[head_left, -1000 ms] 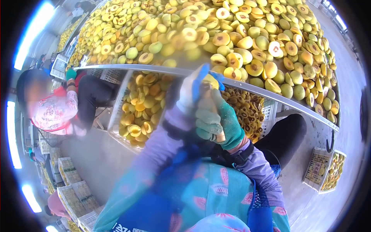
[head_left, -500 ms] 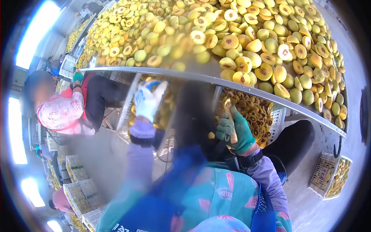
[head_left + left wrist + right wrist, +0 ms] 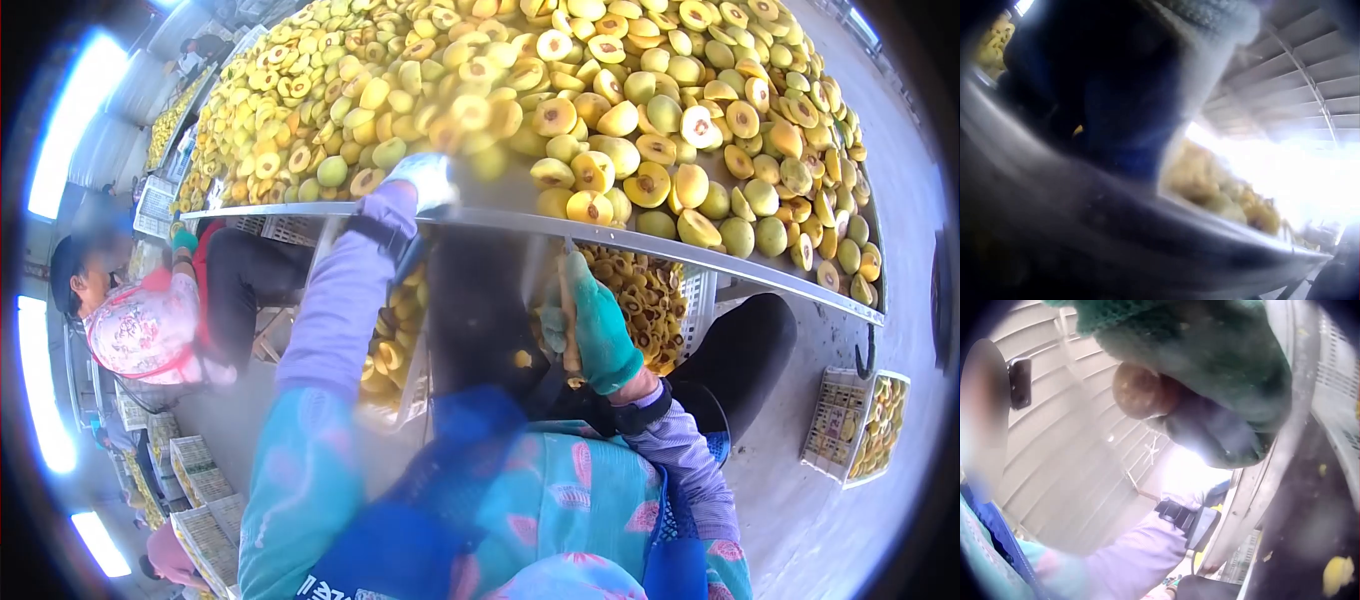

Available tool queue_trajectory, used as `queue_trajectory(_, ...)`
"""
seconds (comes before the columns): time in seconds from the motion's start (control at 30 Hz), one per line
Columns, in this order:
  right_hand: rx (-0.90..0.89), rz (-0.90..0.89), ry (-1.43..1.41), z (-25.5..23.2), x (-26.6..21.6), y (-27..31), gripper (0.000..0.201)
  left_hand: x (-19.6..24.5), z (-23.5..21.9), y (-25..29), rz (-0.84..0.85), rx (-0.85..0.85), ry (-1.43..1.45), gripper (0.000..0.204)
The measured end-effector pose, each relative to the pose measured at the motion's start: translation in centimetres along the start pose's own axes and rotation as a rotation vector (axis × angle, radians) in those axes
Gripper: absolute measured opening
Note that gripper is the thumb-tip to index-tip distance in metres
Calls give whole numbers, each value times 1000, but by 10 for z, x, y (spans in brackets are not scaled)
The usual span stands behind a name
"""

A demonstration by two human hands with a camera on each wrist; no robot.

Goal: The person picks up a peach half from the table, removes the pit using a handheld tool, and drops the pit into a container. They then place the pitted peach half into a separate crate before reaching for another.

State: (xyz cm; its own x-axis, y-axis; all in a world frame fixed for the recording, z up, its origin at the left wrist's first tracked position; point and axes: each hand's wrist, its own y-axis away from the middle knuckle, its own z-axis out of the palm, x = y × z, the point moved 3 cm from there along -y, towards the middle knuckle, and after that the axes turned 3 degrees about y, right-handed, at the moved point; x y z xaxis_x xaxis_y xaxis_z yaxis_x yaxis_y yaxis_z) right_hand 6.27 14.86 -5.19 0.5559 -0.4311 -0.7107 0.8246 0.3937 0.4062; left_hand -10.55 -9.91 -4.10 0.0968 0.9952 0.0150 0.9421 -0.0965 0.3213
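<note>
Reaching forward over the table's metal rim (image 3: 640, 242), my left hand (image 3: 425, 182), in a white and blue glove, is at the near edge of a heap of halved yellow peaches (image 3: 690, 120). Its fingers are blurred, and the left wrist view shows mostly its dark blue palm side above the rim. My right hand (image 3: 604, 325), in a green glove, grips a wooden-handled tool (image 3: 570, 325) below the rim, pointing forward. The round handle end (image 3: 1137, 390) sticks out of the fist in the right wrist view.
Under the rim, a crate of peach halves (image 3: 390, 345) stands left and a heap of brown-centred cut pieces (image 3: 655, 300) right. A filled crate (image 3: 830, 425) stands on the floor at right. Another person (image 3: 150, 325) sits at left; stacked crates (image 3: 205, 545) stand behind.
Both hands were together at the tool with a peach piece. The left hand then moved away over the left crate and now reaches forward to the heap. The right hand keeps the tool.
</note>
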Motion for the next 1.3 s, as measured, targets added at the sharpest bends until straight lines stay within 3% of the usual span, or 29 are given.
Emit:
queue_trajectory(0.03,-17,58,-31,3,-3,3,31,1,-3,-2,9,1,8,56)
queue_trajectory(0.13,-71,48,-86,7,-6,1,33,5,-7,0,-75,-9,686,52)
queue_trajectory(0.17,-59,39,-73,5,-6,1,33,4,-5,7,-111,-57,1191,49)
queue_trajectory(0.2,-45,32,-60,4,-6,2,33,-3,7,2,-17,-96,1566,44)
queue_trajectory(0.27,-7,-17,-7,2,-10,1,32,3,-1,15,710,499,649,43)
queue_trajectory(0.33,3,-12,3,2,-11,-4,30,-14,16,13,456,270,1058,48)
queue_trajectory(0.37,-2,15,-22,1,-9,-8,28,-11,14,18,391,247,1277,49)
queue_trajectory(0.43,-38,35,35,7,-10,-15,25,7,3,48,182,-76,2062,49)
queue_trajectory(0.5,-87,19,197,13,-16,-20,21,23,-16,63,446,311,1416,45)
queue_trajectory(0.53,-60,-246,356,19,-17,-27,19,29,-18,68,555,463,1075,44)
queue_trajectory(0.6,4,-783,679,35,-13,-48,16,38,-13,70,470,506,1077,37)
queue_trajectory(0.63,101,-1340,1169,39,-21,-45,18,64,-31,84,595,698,759,38)
queue_trajectory(0.73,55,-1054,1272,37,-18,-50,26,90,-1,87,438,954,595,49)
queue_trajectory(0.8,114,-1133,1442,37,-7,-48,25,96,24,86,221,1198,354,52)
queue_trajectory(0.87,99,-943,1343,39,-12,-46,21,97,35,80,141,1030,469,53)
queue_trajectory(0.97,-21,-270,760,47,-35,-25,22,100,30,83,262,986,635,42)
queue_trajectory(1.03,-95,157,350,54,-38,-11,32,110,7,93,442,1029,791,24)
queue_trajectory(1.13,-255,132,50,49,-12,-15,44,115,-9,103,550,977,882,8)
queue_trajectory(1.23,-614,422,-364,47,-2,-18,43,113,-12,109,508,800,1034,4)
queue_trajectory(1.3,-726,479,-566,50,-5,-11,43,108,-6,120,434,794,1184,6)
